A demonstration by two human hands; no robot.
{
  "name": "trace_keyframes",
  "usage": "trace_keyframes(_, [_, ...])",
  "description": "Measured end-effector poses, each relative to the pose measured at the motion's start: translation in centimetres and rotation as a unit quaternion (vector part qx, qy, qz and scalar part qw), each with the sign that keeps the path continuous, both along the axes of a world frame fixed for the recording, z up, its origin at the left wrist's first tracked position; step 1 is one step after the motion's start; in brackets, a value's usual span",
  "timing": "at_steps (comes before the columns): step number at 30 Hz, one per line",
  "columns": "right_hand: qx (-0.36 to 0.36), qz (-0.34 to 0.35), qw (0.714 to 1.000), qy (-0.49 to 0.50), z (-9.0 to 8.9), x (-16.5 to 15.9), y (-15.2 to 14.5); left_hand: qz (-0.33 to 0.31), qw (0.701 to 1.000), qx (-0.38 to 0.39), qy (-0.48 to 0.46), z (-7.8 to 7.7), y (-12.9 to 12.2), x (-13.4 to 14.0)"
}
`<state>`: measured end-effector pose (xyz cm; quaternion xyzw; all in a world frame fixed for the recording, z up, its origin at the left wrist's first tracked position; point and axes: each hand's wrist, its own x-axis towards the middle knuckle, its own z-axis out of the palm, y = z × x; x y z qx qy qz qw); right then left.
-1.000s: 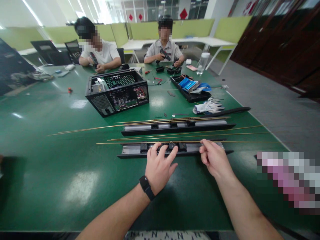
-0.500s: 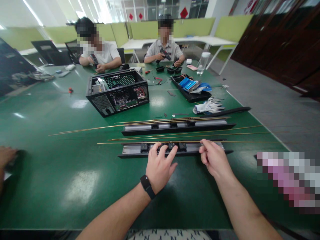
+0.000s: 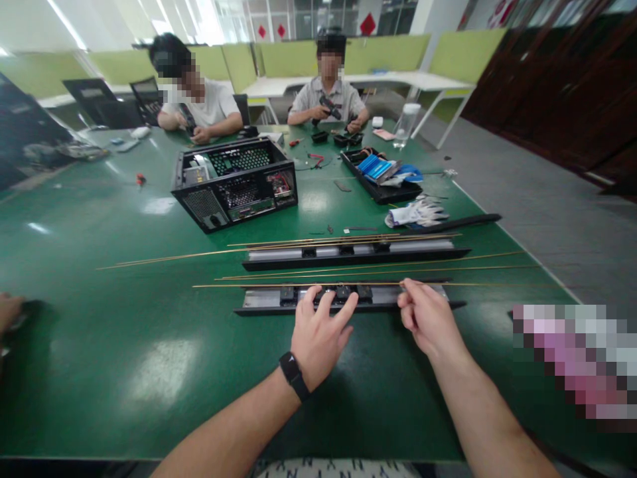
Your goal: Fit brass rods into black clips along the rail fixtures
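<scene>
My left hand (image 3: 321,342), a black watch on its wrist, lies with fingers spread over the nearer black-and-silver channel (image 3: 259,300). Its fingertips are at the black blocks (image 3: 365,292) set along that channel; whether they press on them is hard to see. My right hand (image 3: 425,315) is closed in a pinch at the channel's right part, on a thin golden rod (image 3: 239,285) that runs lengthwise along the channel's far edge. Two more golden rods (image 3: 279,275) lie just beyond. Behind them is a second, similar channel (image 3: 418,252) with several rods across it.
An open black computer case (image 3: 233,189) stands beyond the channels. To the right are a black tray (image 3: 398,194) with blue parts, white gloves (image 3: 417,214) and a long black strip (image 3: 468,223). Two people sit across the green table (image 3: 99,345); another person's hand (image 3: 10,311) shows at left.
The fingers of my left hand have shifted slightly to the right. My right hand keeps its pinch in nearly the same place. The other person's hand at the left edge has moved further left.
</scene>
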<state>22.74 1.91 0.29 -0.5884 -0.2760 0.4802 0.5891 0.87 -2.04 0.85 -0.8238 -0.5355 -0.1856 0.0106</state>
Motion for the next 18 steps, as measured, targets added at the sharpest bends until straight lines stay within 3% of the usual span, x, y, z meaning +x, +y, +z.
trace_keyframes(18, [-0.003,0.0,1.0,-0.006,0.16,-0.04,-0.02,0.008,1.0,-0.014,0.007,0.18,-0.03,0.14])
